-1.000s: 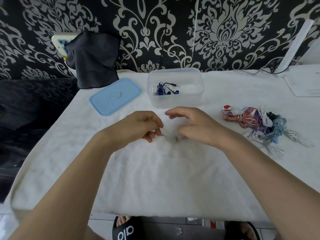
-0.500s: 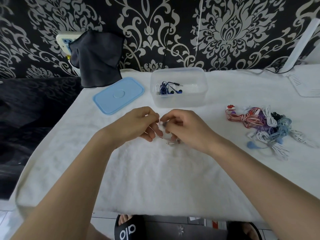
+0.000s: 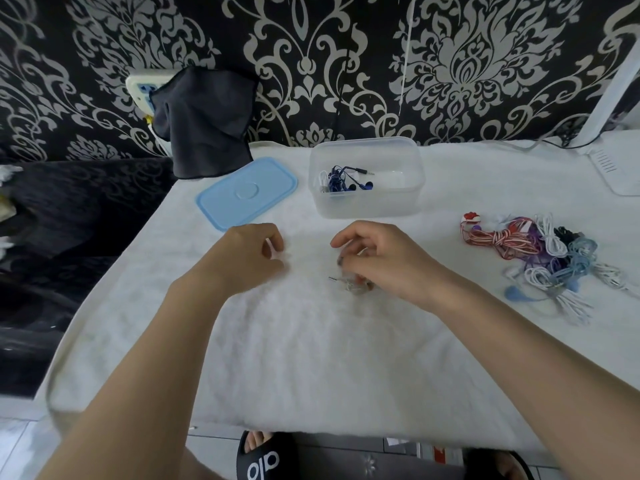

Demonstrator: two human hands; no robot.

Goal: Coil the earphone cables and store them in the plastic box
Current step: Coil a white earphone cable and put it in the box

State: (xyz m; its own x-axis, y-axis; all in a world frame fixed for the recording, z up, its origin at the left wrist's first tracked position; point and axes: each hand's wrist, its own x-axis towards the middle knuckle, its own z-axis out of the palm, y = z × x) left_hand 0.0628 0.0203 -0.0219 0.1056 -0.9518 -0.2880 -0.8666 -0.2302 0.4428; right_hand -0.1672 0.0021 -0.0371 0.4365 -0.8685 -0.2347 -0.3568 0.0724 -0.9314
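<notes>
My right hand [image 3: 384, 258] grips a small coiled white earphone cable [image 3: 353, 284] just above the white cloth, and its metal jack pokes out to the left. My left hand [image 3: 249, 256] hovers apart from it to the left, fingers curled, holding nothing that I can see. The clear plastic box [image 3: 412, 199] stands behind both hands with blue earphones [image 3: 341, 180] and a white set inside. A tangled pile of earphones [image 3: 550, 258], red-striped, purple, white, blue and black, lies to the right of my right hand.
The box's light blue lid [image 3: 247, 192] lies left of the box. A dark cloth [image 3: 204, 123] hangs over a socket on the patterned wall. A white device [image 3: 620, 168] sits at the far right. The table's front edge runs above my slippered feet.
My hands were together working the white cable. They have drawn apart: the left moved away to the left, and the coil stays in the right hand.
</notes>
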